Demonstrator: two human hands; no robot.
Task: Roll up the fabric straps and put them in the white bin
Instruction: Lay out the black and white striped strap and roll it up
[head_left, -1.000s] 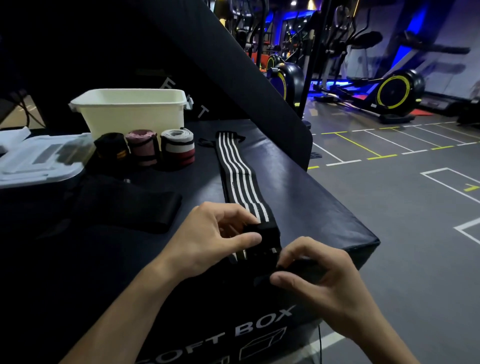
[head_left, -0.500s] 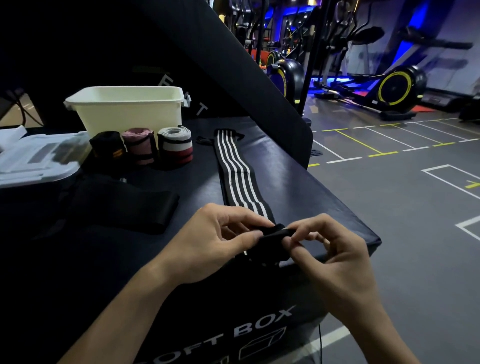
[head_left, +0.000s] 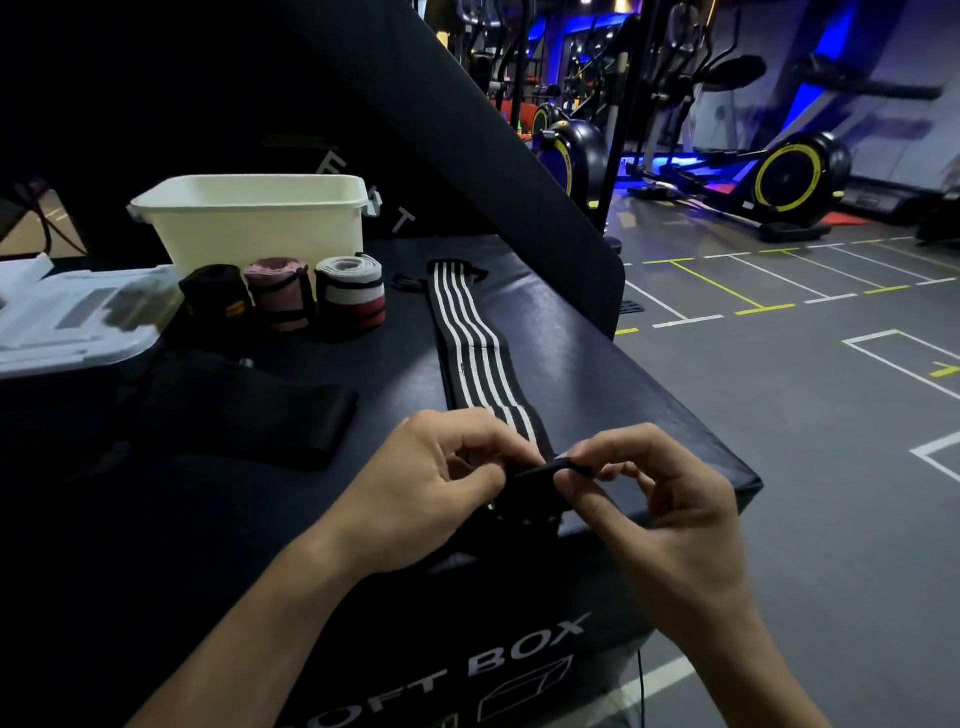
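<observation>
Gym machines (head_left: 779, 176) glow blue at two o'clock behind a black padded bench (head_left: 597, 364). At ten o'clock sits the white bin (head_left: 249, 223), with three rolled straps (head_left: 283, 293) standing just in front of it. A black strap with white stripes (head_left: 475, 343) lies flat from twelve o'clock toward centre. The left hand (head_left: 431, 478) pinches its near end, partly rolled, and the right hand (head_left: 660, 499) pinches the same end from the other side.
</observation>
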